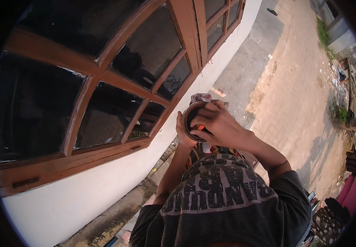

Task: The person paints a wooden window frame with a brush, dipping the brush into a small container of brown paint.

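Observation:
In front of my chest, my left hand [183, 131] is wrapped round the outer side of a round, brown-rimmed thing [185, 120] with a dark hollow middle. Whether it is a can or a wide roll cannot be told. My right hand [214, 122] reaches over its far right rim with curled fingers, and the thumb and forefinger bend into the hollow. A small bright orange patch [201, 127] shows between them; what it is stays unclear. Just beyond the rim, a crumpled pale and reddish cloth [201, 98] is partly hidden behind the right hand.
To the left, a brown wooden window frame [99, 74] with dark glass panes is set in a white wall [83, 197]. On the right stretches a sunlit paved yard [293, 103]. Various goods, among them a magenta item [352, 191], stand along the right edge.

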A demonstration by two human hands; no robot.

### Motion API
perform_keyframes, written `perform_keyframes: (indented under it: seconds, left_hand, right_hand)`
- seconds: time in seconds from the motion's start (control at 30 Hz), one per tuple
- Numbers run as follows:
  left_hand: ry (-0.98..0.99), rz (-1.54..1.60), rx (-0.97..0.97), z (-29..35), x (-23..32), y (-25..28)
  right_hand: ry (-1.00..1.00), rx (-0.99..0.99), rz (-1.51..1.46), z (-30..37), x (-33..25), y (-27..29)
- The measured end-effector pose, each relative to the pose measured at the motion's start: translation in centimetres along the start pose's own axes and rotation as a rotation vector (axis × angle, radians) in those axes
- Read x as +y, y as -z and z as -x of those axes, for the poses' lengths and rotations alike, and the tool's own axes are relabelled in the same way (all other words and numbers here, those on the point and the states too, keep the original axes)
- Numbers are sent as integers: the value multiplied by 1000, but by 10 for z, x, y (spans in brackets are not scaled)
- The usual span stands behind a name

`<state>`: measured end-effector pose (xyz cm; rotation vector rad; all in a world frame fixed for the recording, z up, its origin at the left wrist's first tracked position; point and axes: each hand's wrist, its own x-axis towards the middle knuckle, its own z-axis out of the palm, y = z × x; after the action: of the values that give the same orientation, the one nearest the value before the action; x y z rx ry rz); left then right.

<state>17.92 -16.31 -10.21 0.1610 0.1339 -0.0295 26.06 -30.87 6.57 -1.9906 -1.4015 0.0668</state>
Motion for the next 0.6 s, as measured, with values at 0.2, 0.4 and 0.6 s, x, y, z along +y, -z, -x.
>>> perform_keyframes:
  seconds: [0.2, 0.4, 0.6]
  left_hand:
    - [50, 207, -124, 1, -2, -19]
    - [-17, -50, -102, 0, -4, -33]
    - [-34, -15, -73, -5, -2, -25]
  right_hand:
    - [66, 48, 27, -5, 0, 17]
    - [-10, -21, -129, -3, 2, 57]
    - [-42, -96, -308, 3, 0, 92]
